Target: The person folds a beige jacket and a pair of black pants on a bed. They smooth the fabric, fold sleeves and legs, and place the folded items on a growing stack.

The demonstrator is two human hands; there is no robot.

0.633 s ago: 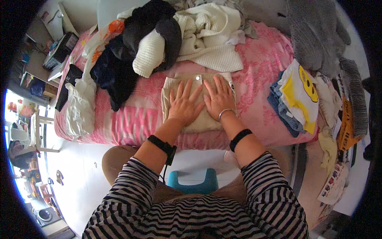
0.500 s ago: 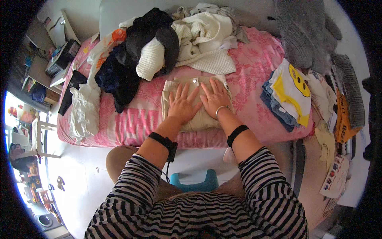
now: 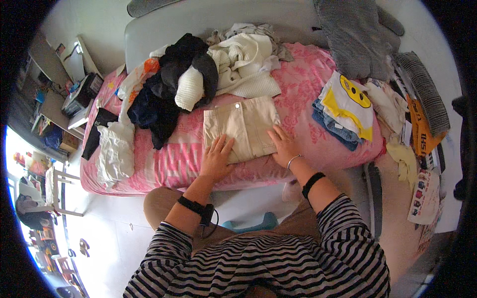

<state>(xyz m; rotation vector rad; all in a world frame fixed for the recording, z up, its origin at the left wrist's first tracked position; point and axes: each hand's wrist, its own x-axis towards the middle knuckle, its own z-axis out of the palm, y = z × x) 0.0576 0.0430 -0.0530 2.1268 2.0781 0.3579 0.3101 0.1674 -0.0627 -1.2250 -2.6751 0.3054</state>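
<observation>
A beige skirt point(image 3: 243, 128) with a metal button at its waistband lies flat on the pink patterned bed cover point(image 3: 184, 149), waistband away from me. My left hand point(image 3: 217, 159) rests on its near left corner, fingers apart. At the near right corner, my right hand point(image 3: 283, 145) touches the side edge with its fingers spread. Neither hand visibly grasps the cloth; the undersides of the fingertips are hidden.
Beyond the skirt lies a heap of black clothes point(image 3: 159, 84) and a cream knit point(image 3: 243, 57). To the right are folded jeans point(image 3: 335, 130) under a white-and-yellow shirt point(image 3: 348, 102). A white garment point(image 3: 117, 154) lies at left. Below the bed is a teal stool point(image 3: 251, 223).
Both hands have slid toward me, from the upper middle of the skirt to its near corners, and moved farther apart. The skirt's front is now uncovered. The camera view has shifted slightly.
</observation>
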